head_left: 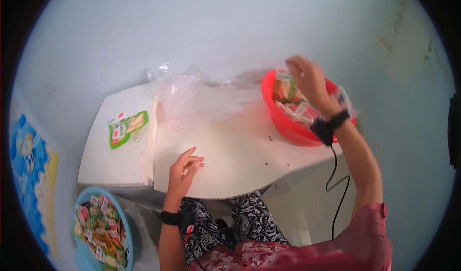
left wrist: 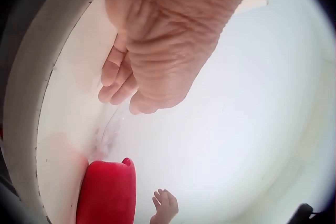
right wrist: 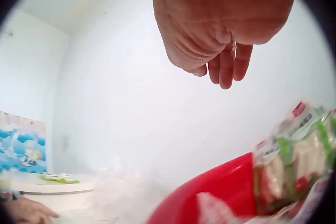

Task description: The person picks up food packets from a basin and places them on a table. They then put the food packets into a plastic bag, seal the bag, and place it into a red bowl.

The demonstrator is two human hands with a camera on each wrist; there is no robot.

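Over the red basin (head_left: 288, 127) at the right of the table, my right hand (head_left: 307, 79) hangs with fingers loosely bent and nothing in them. A green-edged food packet (head_left: 285, 86) leans against the basin's inner wall among several others. The right wrist view shows that packet (right wrist: 294, 166) below and to one side of the right hand (right wrist: 223, 40). My left hand (head_left: 185, 170) is above the table's front edge, fingers relaxed and holding nothing; in the left wrist view the left hand (left wrist: 163, 45) partly hides its own fingers.
Crumpled clear plastic (head_left: 201, 95) lies along the table's back by the wall. A green-edged packet (head_left: 127, 127) lies flat on the raised white surface (head_left: 98, 160) at left. Below it stands a blue basin (head_left: 127, 227) full of packets. A black cable (head_left: 338, 213) hangs from the right wrist.
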